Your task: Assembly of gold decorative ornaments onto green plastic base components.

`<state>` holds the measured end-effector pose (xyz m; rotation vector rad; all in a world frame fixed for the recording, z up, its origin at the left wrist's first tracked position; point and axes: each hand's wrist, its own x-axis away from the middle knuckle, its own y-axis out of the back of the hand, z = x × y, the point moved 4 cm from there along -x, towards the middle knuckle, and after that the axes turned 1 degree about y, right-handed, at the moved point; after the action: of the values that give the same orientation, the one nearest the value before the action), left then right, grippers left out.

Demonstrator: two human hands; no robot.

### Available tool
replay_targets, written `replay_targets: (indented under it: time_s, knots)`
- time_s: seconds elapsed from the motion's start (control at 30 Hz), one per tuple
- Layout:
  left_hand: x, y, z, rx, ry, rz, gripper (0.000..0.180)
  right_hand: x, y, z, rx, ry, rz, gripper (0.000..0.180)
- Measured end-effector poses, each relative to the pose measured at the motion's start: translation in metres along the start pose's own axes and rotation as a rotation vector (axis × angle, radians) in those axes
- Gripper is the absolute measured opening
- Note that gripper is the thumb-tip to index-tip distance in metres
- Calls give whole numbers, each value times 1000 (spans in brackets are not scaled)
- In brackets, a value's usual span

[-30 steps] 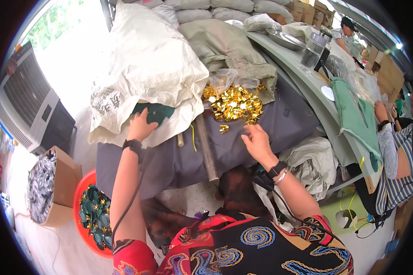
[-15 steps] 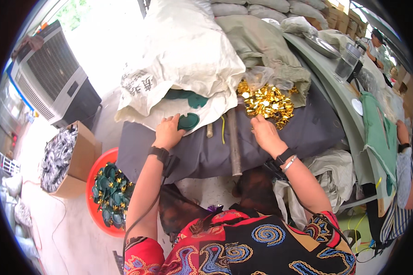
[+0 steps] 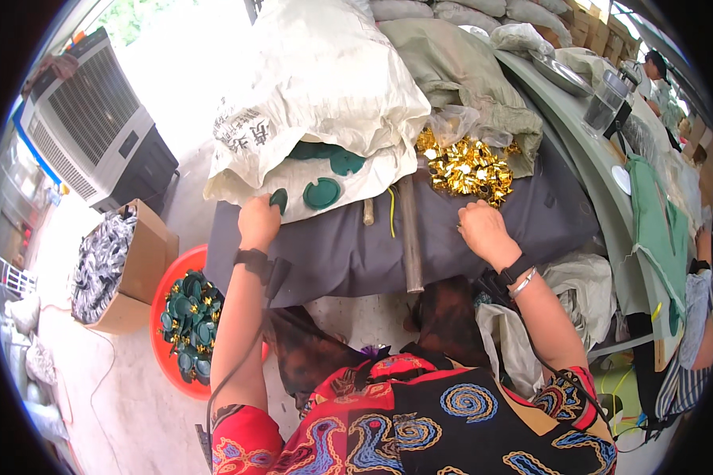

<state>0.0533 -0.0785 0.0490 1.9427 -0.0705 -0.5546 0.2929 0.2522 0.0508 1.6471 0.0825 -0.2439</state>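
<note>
At the mouth of the white woven sack, my left hand pinches a dark green round plastic disc. A second green disc, round with a raised rim, lies on the sack's flap to the right of that hand. More dark green pieces show inside the sack opening. My right hand is closed just below a pile of shiny gold metal-like pieces. Whatever its fingertips hold is hidden or too small to make out.
A grey cloth covers the work surface, with a metal bar across it. Left of me stand a red basin of green discs with gold pieces, a cardboard box and an air cooler. Another table runs along the right.
My left hand has moved left with a green disc in its fingers, away from the disc on the flap. My right hand has drawn slightly right and back from the gold pile.
</note>
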Motion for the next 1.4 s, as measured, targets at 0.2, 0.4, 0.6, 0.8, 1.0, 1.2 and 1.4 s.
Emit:
replay_targets:
  time_s: [0.2,0.4,0.6,0.8,1.0,1.2,1.4]
  knots:
    - [38,22,-14,383,-60,-87,16,0,26,20,-87,-61,29,21]
    - [91,22,-54,1416,-23,241,9,9,45,87,-1725,-65,111,21]
    - [135,35,-112,1838,66,438,18,19,50,145,-2034,67,199,22]
    - [150,35,-123,1719,108,447,18,30,38,154,-2114,22,264,26]
    - [158,40,-128,1658,209,503,18,32,39,155,-1992,104,262,23]
    - [163,25,-128,1347,132,259,13,33,54,161,-1434,222,28,16]
    - [160,38,-129,875,-198,-126,23,27,40,164,-1792,-33,390,12]
